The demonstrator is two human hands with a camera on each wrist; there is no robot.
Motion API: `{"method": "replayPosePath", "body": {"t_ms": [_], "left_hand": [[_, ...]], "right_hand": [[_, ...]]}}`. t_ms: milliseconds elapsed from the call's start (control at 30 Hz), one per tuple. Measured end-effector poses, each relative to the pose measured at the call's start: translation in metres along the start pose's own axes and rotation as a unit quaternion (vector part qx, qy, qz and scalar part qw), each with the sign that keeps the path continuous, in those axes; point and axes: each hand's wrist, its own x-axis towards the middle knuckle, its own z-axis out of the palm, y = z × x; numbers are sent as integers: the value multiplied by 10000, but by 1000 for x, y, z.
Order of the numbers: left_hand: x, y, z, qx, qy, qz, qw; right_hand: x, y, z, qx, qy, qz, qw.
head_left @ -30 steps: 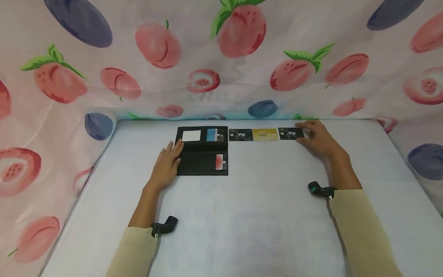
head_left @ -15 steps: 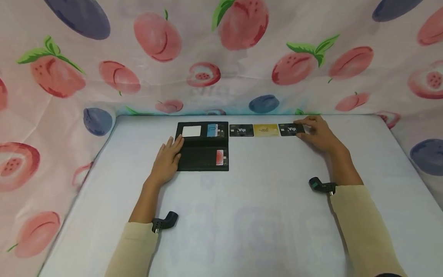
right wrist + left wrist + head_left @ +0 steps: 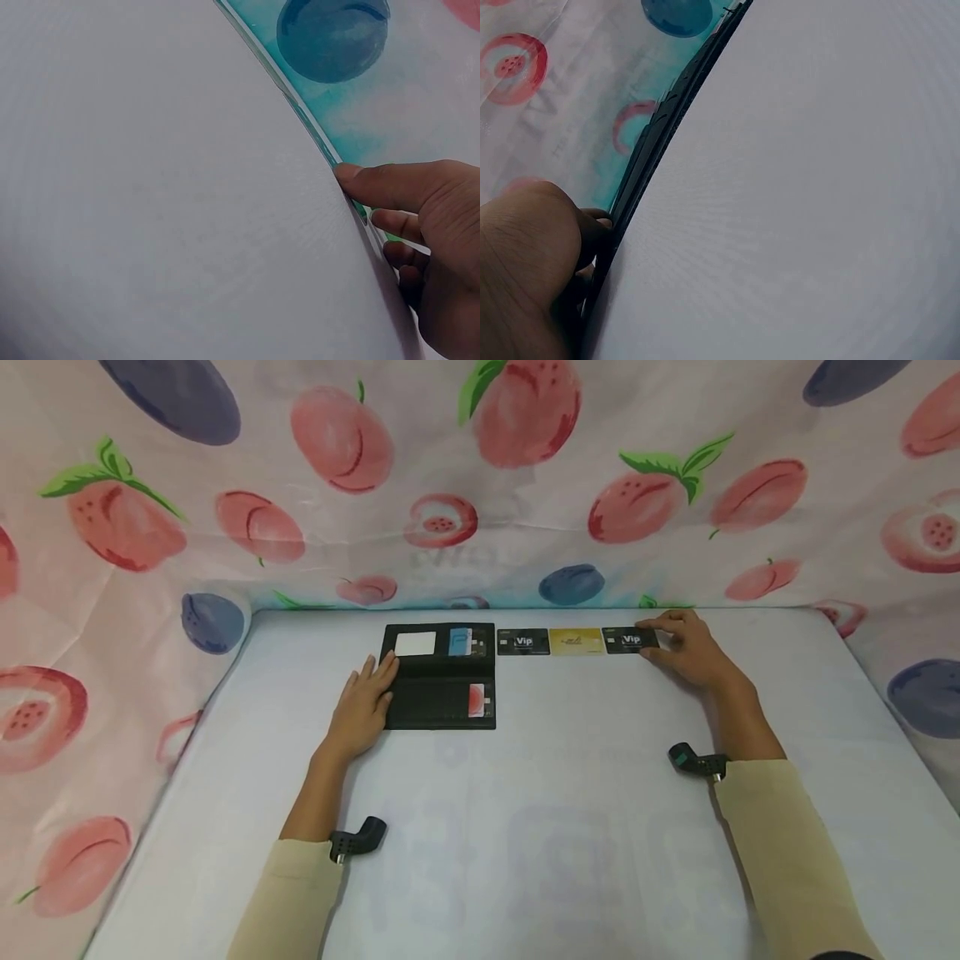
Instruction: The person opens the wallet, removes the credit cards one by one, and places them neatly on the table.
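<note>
An unfolded black wallet (image 3: 427, 708) lies at the far part of the table, with a white panel (image 3: 416, 644), a blue card (image 3: 460, 642) and a red-and-white card (image 3: 476, 701) showing. My left hand (image 3: 358, 710) rests along its left edge, fingers extended. To the wallet's right runs a row of three cards: a black Vip card (image 3: 522, 642), a gold card (image 3: 576, 642) and a second black Vip card (image 3: 626, 640). The right end of that last card sits between the thumb and index finger of my right hand (image 3: 693, 652), which pinch it by its edges.
White covering spreads over the table (image 3: 525, 827). Behind it rises a fruit-printed cloth (image 3: 525, 527), close to the far edge and the cards. Each wrist carries a black camera mount, one at the left (image 3: 358, 838) and one at the right (image 3: 697, 762).
The head view has tilted slightly. My right index finger reaches a little farther over the black Vip card, which sits marginally closer to the gold one. My left hand stays on the wallet.
</note>
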Motion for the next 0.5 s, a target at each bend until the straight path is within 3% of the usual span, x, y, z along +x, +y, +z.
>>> {"method": "replayPosePath", "body": {"t_ms": [333, 500], "left_hand": [[-2, 0, 1, 20, -51, -102, 9999], [0, -1, 1, 25, -42, -78, 10000]], "right_hand": [[-2, -2, 2, -2, -22, -10, 10000], [-1, -3, 2, -7, 30, 201, 9998]]}}
